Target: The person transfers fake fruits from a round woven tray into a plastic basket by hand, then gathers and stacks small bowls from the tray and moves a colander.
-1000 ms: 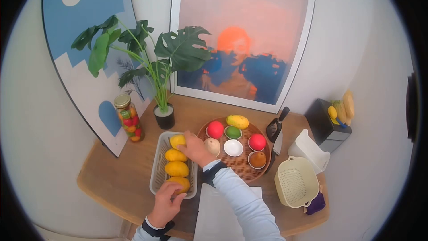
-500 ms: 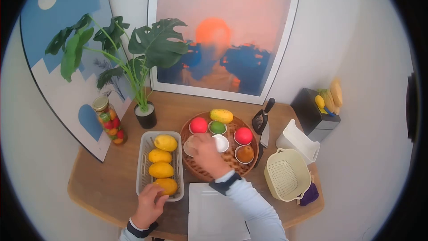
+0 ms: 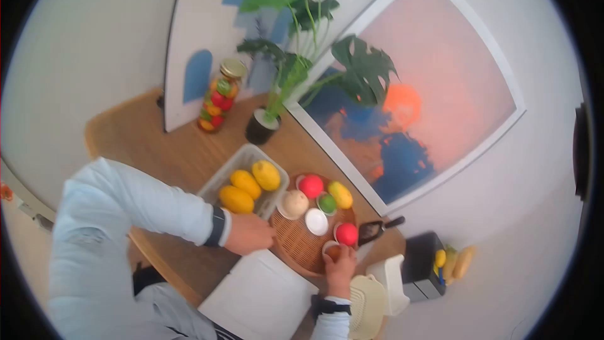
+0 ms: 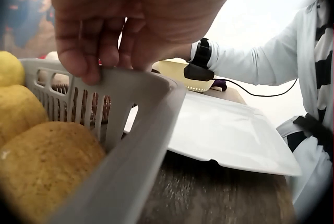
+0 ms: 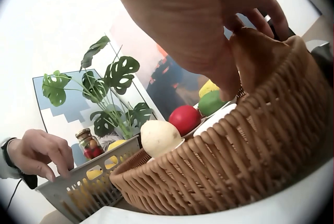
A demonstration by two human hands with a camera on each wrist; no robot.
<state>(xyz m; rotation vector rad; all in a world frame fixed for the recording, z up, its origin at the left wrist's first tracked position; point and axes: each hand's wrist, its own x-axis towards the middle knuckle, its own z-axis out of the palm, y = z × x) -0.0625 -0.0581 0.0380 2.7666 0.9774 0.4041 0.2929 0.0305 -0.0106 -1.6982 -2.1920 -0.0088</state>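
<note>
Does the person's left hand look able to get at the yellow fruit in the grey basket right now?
Probably yes. The left hand already rests its fingers on the near rim of the grey basket, which has no lid, and the yellow fruit lies just beyond it with nothing lying over it.

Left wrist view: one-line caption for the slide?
Left hand grips the rim of the grey basket holding yellow fruit, beside a white tray.
</note>
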